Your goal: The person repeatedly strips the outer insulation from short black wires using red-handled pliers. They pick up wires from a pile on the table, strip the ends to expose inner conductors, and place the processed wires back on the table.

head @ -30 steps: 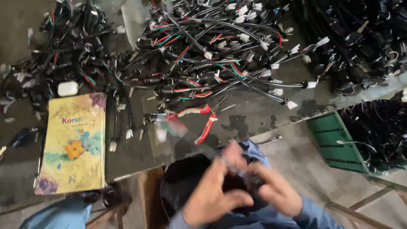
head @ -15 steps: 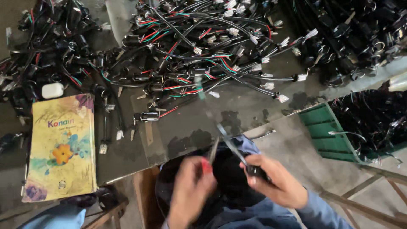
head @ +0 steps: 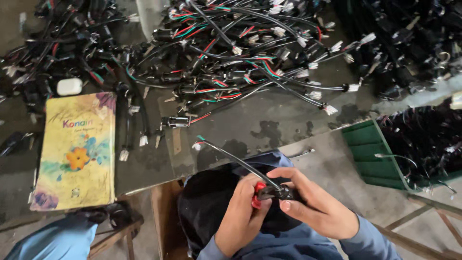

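From the head view, both hands meet low over the lap, below the table (head: 269, 130) edge: the left hand (head: 240, 216) pinches a small red-handled tool (head: 258, 195) against the dark connector end (head: 284, 192) of a black wire lead (head: 240, 163), and the right hand (head: 315, 207) closes around that same end. The lead's long axis runs up-left from the grip to loose green and red tips (head: 198, 141) near the table edge. Beyond lie a heap of wire harnesses (head: 240, 53), a yellow notebook (head: 77, 149) and a green crate (head: 370, 154).

left hand (head: 242, 213) and right hand (head: 313, 206) meet low over the lap, fingers curled inward, thumbs pressing together, blue sleeves at both wrists.
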